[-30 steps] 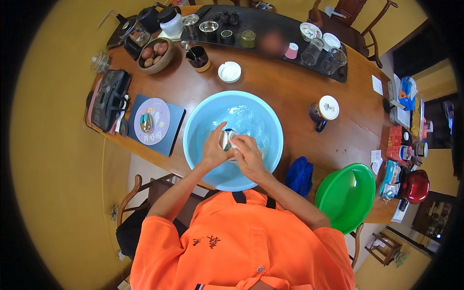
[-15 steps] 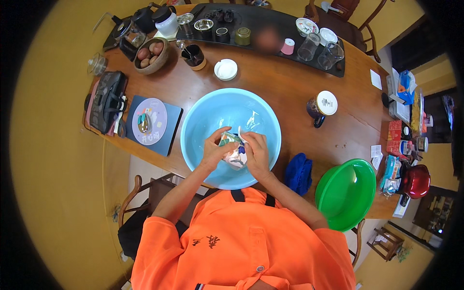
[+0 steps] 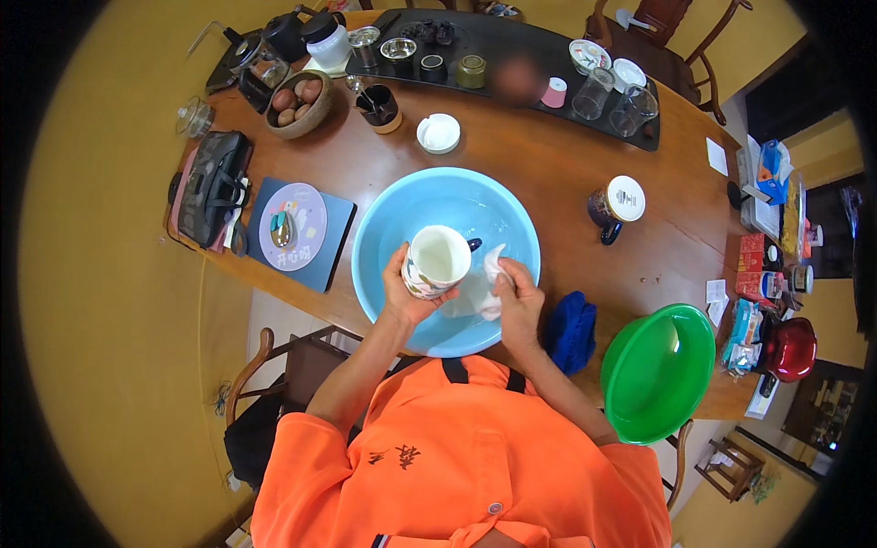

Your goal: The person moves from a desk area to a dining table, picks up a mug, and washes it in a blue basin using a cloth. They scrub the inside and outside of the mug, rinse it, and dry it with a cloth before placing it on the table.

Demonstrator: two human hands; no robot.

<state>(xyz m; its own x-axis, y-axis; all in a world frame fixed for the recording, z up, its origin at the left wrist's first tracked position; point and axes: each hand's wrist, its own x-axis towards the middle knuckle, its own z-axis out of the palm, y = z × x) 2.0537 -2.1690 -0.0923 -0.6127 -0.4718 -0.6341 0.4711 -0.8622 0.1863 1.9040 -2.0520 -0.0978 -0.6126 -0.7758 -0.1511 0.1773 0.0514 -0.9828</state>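
Over a light blue basin (image 3: 365, 247), my left hand (image 3: 403, 290) grips a patterned white mug (image 3: 438, 258). The mug's mouth faces up toward me, showing a pale inside, and its dark blue handle points right. Beside it, my right hand (image 3: 519, 297) pinches a white cloth (image 3: 491, 281) that hangs down at the basin's right side. Mug and cloth are apart. A second dark mug (image 3: 603, 205) with a white base turned upward stands on the table to the right.
A blue cloth (image 3: 570, 333) and a green basin (image 3: 660, 374) lie right of the blue basin. On the left are a blue board with a round purple mat (image 3: 290, 224) and a black bag (image 3: 212, 187). A white dish (image 3: 438, 133) and a long black tray (image 3: 512, 41) stand behind.
The mug has turned so its mouth faces up. My right hand has drawn away to the right with the cloth. The view has shifted slightly.
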